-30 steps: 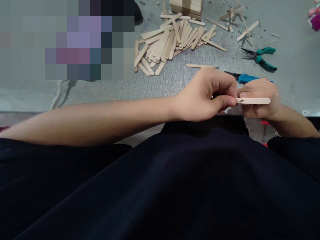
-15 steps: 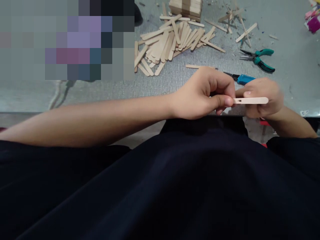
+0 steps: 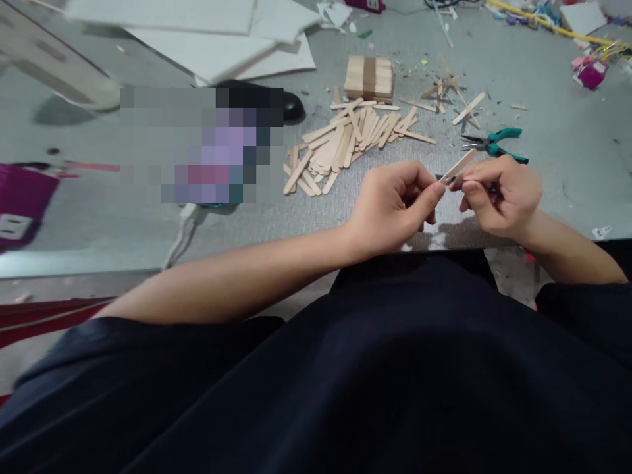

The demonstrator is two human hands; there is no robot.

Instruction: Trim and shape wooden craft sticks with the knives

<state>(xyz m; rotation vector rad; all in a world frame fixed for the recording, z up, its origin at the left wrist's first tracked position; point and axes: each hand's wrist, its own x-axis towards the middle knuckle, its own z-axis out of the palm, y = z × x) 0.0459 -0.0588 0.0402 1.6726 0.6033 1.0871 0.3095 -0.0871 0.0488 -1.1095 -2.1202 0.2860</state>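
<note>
A wooden craft stick [image 3: 463, 163] slants up and to the right from the fingertips of my left hand [image 3: 395, 204], whose thumb and forefinger pinch its lower end. My right hand [image 3: 503, 197] is just to the right, its thumb and fingers closed together near the stick's edge. A thin dark thing shows at those right fingertips, too small to name. Pliers with teal handles [image 3: 503, 135] lie on the table just beyond my right hand. Beyond my left hand spreads a loose pile of craft sticks [image 3: 345, 141].
A banded block of craft sticks [image 3: 355, 79] stands behind the pile. Crossed sticks [image 3: 467, 108] lie farther right. At left are a blurred-out device with a white cable [image 3: 178, 234] and a purple box [image 3: 24, 204]. White boards [image 3: 197, 16] lie at the back.
The view has tipped up, showing more of the table. The stick has turned from level to slanting upward. My right hand has come round to face the left fingertips, fingers closed.
</note>
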